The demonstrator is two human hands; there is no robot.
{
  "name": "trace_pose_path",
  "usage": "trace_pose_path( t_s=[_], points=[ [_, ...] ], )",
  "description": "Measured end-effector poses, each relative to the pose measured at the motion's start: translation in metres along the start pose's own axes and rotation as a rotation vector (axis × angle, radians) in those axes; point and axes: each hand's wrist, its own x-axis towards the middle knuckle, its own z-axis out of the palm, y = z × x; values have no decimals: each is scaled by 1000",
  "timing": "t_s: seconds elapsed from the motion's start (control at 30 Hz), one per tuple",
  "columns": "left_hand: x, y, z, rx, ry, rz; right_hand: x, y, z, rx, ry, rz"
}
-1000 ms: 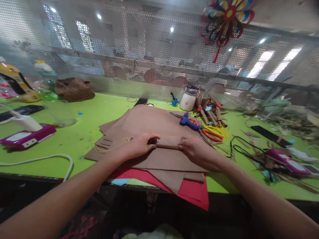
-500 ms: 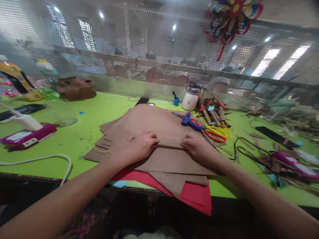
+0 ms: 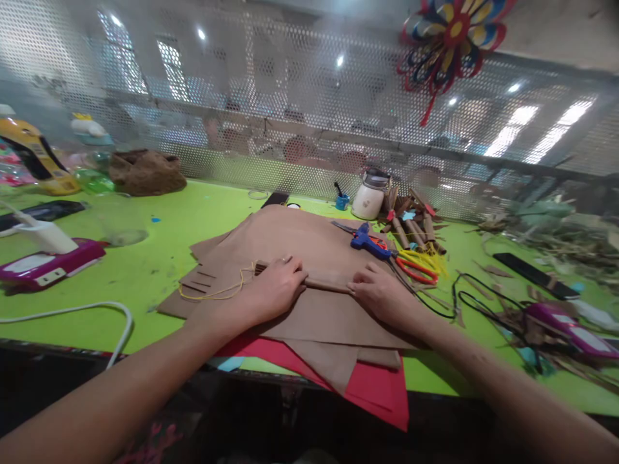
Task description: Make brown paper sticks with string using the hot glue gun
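Observation:
A narrow roll of brown paper (image 3: 329, 285) runs between my two hands, lying on a stack of brown paper sheets (image 3: 290, 232). My left hand (image 3: 280, 287) has its fingers closed on the left part of the roll. At the right end, my right hand (image 3: 380, 290) pinches it with thumb and fingers. Just beyond my left hand, a dark brown stub (image 3: 260, 267) and a loose yellow cord (image 3: 213, 298) lie on the sheets. A blue glue gun (image 3: 370, 241) and orange-handled scissors (image 3: 416, 270) rest beyond my right hand. Red paper (image 3: 377, 386) sticks out underneath.
The green table (image 3: 159, 241) carries purple power strips (image 3: 48, 264) at left and right, with a white cable (image 3: 128, 316) and black cables (image 3: 454, 293). A white jar (image 3: 370, 196) and bundled paper rolls (image 3: 411, 222) stand behind. Brown scraps (image 3: 546, 309) litter the right side.
The brown paper between my hands now looks like a tighter, thinner roll. Near my left hand, the dark stub shows more clearly. The view has shifted slightly.

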Motion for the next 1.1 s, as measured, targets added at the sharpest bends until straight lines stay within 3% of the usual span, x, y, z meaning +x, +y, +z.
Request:
trace_pose_path(
  t_s=[0.13,0.3,0.5,0.7,1.1],
  points=[
    [1,-2,-1,-107,42,-33,2,0,-3,52,-18,13],
    [6,-13,6,-228,58,-35,1,10,6,235,56,102],
    [12,-22,13,-170,31,-51,1,12,11,210,173,167],
    [15,-18,14,-38,30,-48,4,-2,3,72,119,43],
    [16,-12,12,135,34,32,17,12,6,-49,-36,-5]
  ],
)
